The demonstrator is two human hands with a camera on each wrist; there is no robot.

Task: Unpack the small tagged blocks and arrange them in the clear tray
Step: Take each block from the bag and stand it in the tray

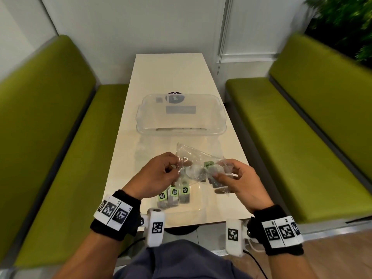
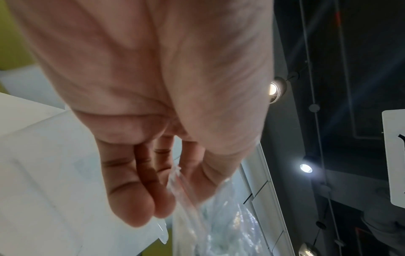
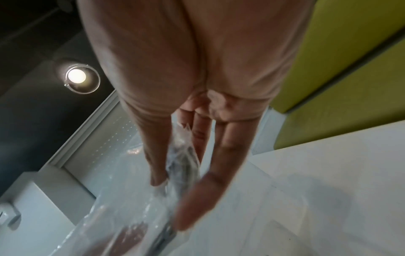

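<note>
Over the near end of the table I hold a crumpled clear plastic bag (image 1: 194,156) with both hands. My left hand (image 1: 178,165) pinches its left side, and the left wrist view shows the film (image 2: 219,221) between thumb and fingers. My right hand (image 1: 218,175) pinches its right side, pressing on dark blocks with a green tag (image 1: 209,165) inside it. In the right wrist view a dark block in the film (image 3: 184,164) sits between thumb and fingers. Three green-tagged blocks (image 1: 174,195) lie side by side in the clear tray (image 1: 201,209) under my hands.
A clear plastic lid (image 1: 181,115) lies on the cream table (image 1: 169,73) beyond the tray, with a dark round disc (image 1: 174,97) behind it. Green benches (image 1: 50,137) flank the table on both sides. The table's near edge is just below my wrists.
</note>
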